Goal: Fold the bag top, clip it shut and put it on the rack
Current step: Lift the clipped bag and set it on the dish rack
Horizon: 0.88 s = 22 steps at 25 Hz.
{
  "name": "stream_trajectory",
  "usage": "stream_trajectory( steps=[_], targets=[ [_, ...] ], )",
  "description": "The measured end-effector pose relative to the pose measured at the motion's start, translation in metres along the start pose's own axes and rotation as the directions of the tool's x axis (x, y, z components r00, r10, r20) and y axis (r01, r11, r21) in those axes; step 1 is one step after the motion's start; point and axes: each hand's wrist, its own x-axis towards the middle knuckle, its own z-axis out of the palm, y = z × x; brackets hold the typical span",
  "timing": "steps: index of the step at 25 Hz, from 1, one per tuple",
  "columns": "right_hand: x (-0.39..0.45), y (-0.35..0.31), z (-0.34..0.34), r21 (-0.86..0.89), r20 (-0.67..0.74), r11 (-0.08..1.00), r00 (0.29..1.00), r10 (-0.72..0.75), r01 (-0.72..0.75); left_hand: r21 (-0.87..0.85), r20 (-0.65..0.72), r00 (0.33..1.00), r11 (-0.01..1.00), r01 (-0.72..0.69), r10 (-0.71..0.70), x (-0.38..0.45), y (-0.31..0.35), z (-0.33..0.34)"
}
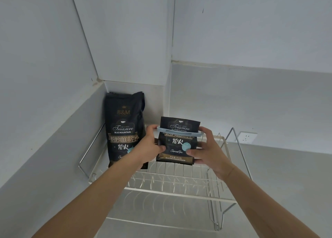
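Gripping the clipped bag (177, 144) by both sides, left hand (150, 144) and right hand (208, 148) steady it upright over the rack (179, 193).

Lower left corner of the tall bag (124, 128) is hidden behind the left forearm. Left hand (150, 144) and right hand (209, 151) cover the clipped bag (177, 148) sides (small label print unreadable). Both elbows are cropped by the bottom edge.

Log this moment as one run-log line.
step: placing on rack | clipped bag held by left hand, right hand | clip: on | second bag: standing left
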Motion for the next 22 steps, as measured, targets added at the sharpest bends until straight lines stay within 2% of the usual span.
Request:
stream_trajectory(
  steps=[5,8,12,18,22],
  targets=[
    [0.002,0.004,0.0,-0.01,-0.001,1.0,1.0,0.007,-0.007,0.059,0.033,0.999,0.998,0.008,-0.01,-0.002,-0.005,0.004],
    [0.002,0.007,-0.002,-0.004,-0.01,1.0,1.0,0.012,-0.012,0.016,0.059,0.998,1.0,-0.009,0.008,-0.003,-0.01,0.007],
    [0.002,0.009,-0.002,-0.089,0.001,0.996,1.0,-0.005,0.005,0.0,0.09,0.995,0.999,-0.048,0.048,-0.002,-0.015,0.009],
    [0.004,0.008,-0.003,-0.169,-0.072,0.978,0.988,-0.139,0.125,-0.03,-0.07,0.99,0.992,-0.125,0.123,0.003,-0.018,0.013],
    [0.004,0.012,0.002,-0.226,-0.09,0.97,0.99,-0.109,0.086,0.045,-0.034,0.992,0.991,-0.123,0.125,0.005,-0.021,0.014]
  ],
)
